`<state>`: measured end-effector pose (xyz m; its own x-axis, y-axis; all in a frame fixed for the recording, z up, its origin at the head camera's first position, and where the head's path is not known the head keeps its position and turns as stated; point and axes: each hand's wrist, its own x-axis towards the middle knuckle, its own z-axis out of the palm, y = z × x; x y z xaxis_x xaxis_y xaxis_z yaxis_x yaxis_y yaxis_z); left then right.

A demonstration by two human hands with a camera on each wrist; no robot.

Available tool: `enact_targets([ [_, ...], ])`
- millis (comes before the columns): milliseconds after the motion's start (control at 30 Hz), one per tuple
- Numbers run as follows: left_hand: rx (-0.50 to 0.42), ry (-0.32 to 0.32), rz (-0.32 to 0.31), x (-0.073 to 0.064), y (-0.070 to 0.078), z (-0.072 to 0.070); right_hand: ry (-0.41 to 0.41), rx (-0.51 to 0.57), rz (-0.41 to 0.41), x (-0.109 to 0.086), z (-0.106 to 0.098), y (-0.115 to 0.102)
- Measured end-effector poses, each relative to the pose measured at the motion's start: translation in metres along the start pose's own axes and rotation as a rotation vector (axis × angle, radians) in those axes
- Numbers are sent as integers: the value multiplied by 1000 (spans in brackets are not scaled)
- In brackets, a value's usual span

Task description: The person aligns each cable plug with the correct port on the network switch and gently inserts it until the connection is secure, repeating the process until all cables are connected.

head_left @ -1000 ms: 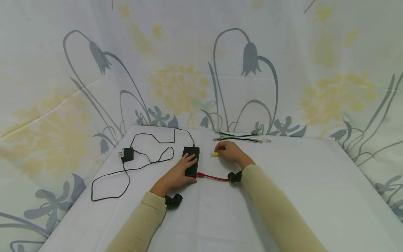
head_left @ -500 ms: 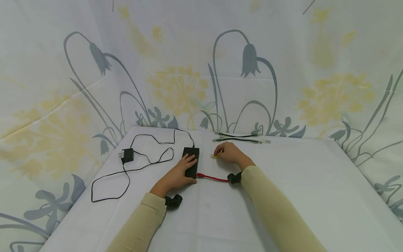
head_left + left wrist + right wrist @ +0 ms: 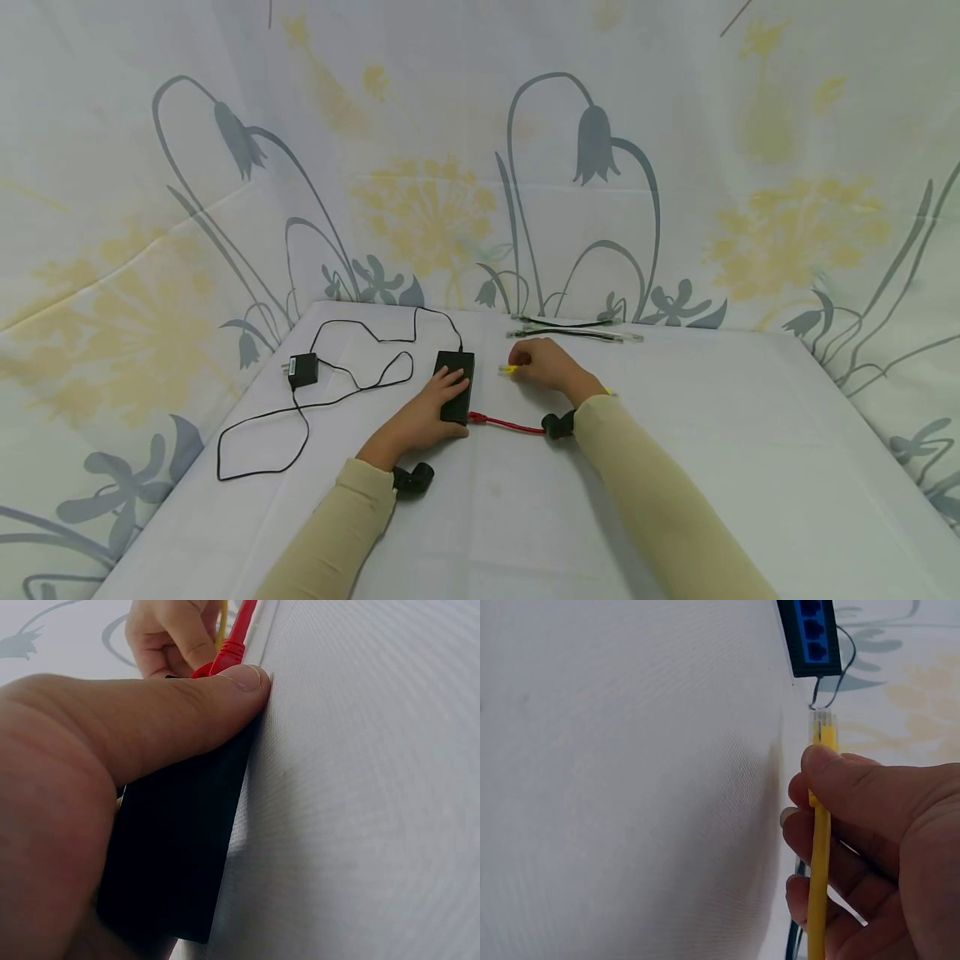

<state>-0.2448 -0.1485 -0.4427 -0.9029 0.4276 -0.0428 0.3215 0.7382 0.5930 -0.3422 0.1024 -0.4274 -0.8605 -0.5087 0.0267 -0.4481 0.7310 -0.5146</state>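
Observation:
A black network switch (image 3: 455, 408) lies on the white table, and my left hand (image 3: 423, 417) holds it, fingers over its top and thumb (image 3: 172, 716) against its near end. From its right side, near that end, runs a red Ethernet cable (image 3: 513, 424) whose far part is hidden by my right wrist. My right hand (image 3: 551, 367) pinches a yellow Ethernet cable (image 3: 820, 877) just behind its clear plug (image 3: 823, 724). The plug points left, apart from the switch. In the right wrist view, a row of blue ports (image 3: 814, 630) on the switch faces the plug.
Left of the switch lies a black power adapter (image 3: 303, 369) with its thin cord (image 3: 262, 473) looped over the table. The cord reaches the switch's far end. Several black and pale cables (image 3: 573, 333) lie at the back. A flower-patterned cloth (image 3: 435, 217) hangs behind the table.
My right hand has turned the yellow plug slightly, dipping then straightening it to point left. The yellow cable's tail now shows behind my right wrist. My left hand and the switch have stayed put.

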Motion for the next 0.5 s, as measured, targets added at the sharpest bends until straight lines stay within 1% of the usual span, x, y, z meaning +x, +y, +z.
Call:
enact_targets([
  [200, -6, -1, 4, 0, 0, 0, -37, 10, 9, -1, -1, -2],
  [333, -9, -2, 6, 0, 0, 0, -62, -15, 2, -2, -1, -3],
  [500, -6, -3, -1, 0, 1, -1, -98, -19, 10, -3, -1, -6],
])
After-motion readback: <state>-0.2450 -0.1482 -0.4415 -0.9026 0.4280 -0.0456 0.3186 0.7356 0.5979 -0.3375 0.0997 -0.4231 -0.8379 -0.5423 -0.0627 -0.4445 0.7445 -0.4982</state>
